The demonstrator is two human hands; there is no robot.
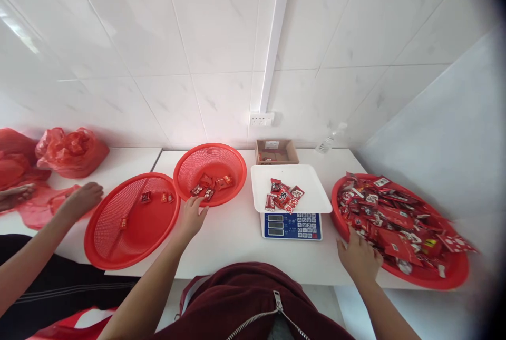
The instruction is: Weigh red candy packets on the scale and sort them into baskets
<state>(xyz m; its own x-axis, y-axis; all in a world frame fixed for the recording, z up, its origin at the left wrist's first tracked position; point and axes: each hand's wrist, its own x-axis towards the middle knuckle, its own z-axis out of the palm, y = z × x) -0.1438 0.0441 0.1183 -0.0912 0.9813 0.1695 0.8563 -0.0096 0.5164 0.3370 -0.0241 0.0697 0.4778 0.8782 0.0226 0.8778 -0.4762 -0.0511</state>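
Observation:
My left hand [192, 220] is at the near rim of the middle red basket [209, 151], its fingers loosely apart and nothing seen in them. In that basket lie several small red snack packets [208, 182]. Over at the right, my right hand [360, 256] rests at the near left rim of a large red basket [454, 277], fingers spread against the heaped red packets [395, 219]; its fingertips partly overlap them. Between my hands stands a digital scale [292, 225] with a white tray [316, 192]. A small pile of red and white packets [282, 196] sits on the tray.
Left of me, a co-worker's hand [85, 197] reaches beside another red basket [114, 261] with a few packets. Red plastic bags [73, 153] stand farther left, near another hand [18, 196]. A cardboard box [276, 151] and a clear plastic bottle [330, 139] are by the wall.

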